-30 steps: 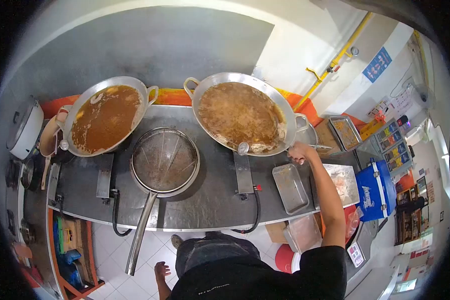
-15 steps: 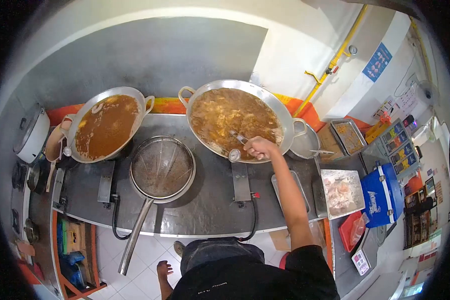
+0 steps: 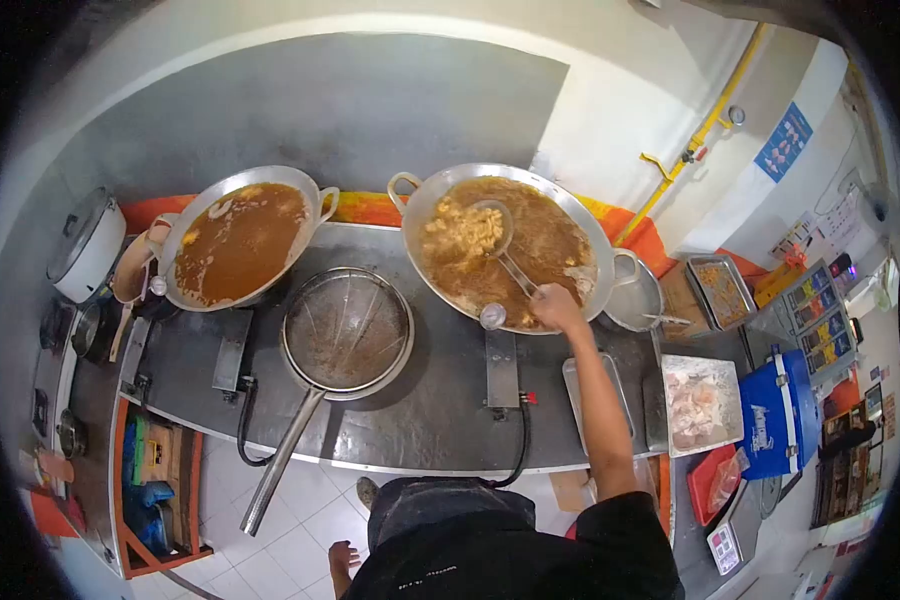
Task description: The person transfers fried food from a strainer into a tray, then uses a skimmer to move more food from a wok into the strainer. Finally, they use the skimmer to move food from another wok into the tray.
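Observation:
My right hand (image 3: 558, 307) is closed round the handle of a metal skimmer (image 3: 516, 270) over the near right part of a large two-handled pan (image 3: 615, 290). The skimmer's bowl lies at the surface of the bubbling brown oil, beside a cluster of golden fried pieces (image 3: 462, 232). A round dial thermometer (image 3: 493, 316) sits at the pan's near rim. My left hand (image 3: 344, 556) hangs low beside my body, above the tiled floor, its fingers apart and nothing in it.
A second pan of brown oil (image 3: 240, 245) stands at the left. Between the pans and me, a long-handled strainer (image 3: 347, 330) rests on a pot. To the right are a tray of pale raw pieces (image 3: 701, 405), a blue cooler (image 3: 770, 415) and a tray of fried pieces (image 3: 720, 290).
The skimmer's bowl has come up into sight among the fried pieces, which now show as a cluster. My right hand stays on its handle. The view has shifted slightly.

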{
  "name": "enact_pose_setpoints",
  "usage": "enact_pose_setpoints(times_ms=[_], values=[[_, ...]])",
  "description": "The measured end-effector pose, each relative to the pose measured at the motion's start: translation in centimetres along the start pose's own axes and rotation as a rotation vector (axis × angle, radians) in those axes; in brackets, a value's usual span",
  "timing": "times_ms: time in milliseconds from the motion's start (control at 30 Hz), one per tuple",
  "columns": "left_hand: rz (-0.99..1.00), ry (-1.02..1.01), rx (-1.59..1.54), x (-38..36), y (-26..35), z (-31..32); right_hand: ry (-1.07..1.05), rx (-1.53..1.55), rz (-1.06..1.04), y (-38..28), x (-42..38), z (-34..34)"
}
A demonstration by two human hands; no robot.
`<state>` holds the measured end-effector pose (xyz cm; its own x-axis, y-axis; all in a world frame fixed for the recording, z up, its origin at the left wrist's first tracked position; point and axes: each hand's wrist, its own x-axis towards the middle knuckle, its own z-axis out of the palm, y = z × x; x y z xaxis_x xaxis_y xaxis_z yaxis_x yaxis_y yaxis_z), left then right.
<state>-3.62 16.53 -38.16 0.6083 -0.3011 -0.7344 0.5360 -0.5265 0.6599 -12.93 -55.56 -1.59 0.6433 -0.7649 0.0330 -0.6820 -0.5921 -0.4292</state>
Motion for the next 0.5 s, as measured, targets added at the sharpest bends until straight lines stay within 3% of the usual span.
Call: enact_pose_setpoints(times_ms=[100, 167, 267, 333, 367, 500], values=[[0.051, 0.007, 0.127, -0.8, -0.9, 0.6, 0.081, -0.124, -0.013, -0.4, -2.2, -1.2], [0.109, -0.109, 0.104, -0.7, -0.9, 0.2, 0.091, -0.158, -0.001, -3.1, -3.7, -1.8], [-0.025, -0.155, 0.149, 2.5, -1.0, -1.3, 0.191, -0.27, -0.046, -5.4, -5.1, -2.2], [-0.237, -0.094, -0.322, 2.6, 0.2, -1.6, 0.115, -0.281, 0.127, -6.5, -7.1, -4.4], [-0.285, -0.01, -0.289, 2.5, 1.2, -1.4, 0.113, -0.288, 0.128, -5.8, -7.1, -4.4], [-0.241, -0.093, -0.219, 3.4, 0.7, -3.3, 0.212, -0.174, 0.054, -4.1, -8.4, -4.0]])
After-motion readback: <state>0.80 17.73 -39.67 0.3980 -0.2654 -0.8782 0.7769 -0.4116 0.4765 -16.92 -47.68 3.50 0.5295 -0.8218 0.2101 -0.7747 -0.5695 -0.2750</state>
